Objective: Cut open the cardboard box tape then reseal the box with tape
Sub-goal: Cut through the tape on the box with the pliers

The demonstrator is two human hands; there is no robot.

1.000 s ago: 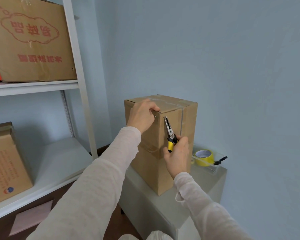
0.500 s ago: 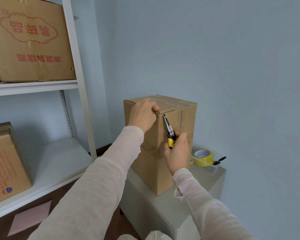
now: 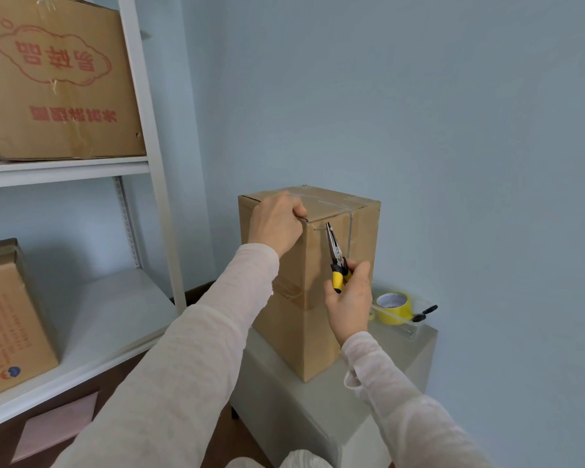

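Observation:
A tall brown cardboard box [image 3: 321, 319] stands on a grey cabinet [image 3: 318, 407], its top flaps sealed by clear tape [image 3: 331, 205] that runs down the front face. My left hand [image 3: 276, 222] grips the box's near top corner, fingers curled over the edge. My right hand [image 3: 350, 304] holds yellow-handled needle-nose pliers [image 3: 335, 256], jaws pointing up, tip touching the front face just under the top edge beside the tape. A yellow tape roll [image 3: 394, 307] lies behind the box on the cabinet's right side.
A clear tray [image 3: 411, 327] holds the tape roll and a black-handled tool [image 3: 424, 314]. White shelving [image 3: 142, 136] at left carries printed cardboard boxes [image 3: 54, 82] above and one [image 3: 11, 325] below. A blue wall lies close behind and to the right.
The pliers' tip has risen up the front face from mid-height toward the top edge. My left hand has stayed on the corner.

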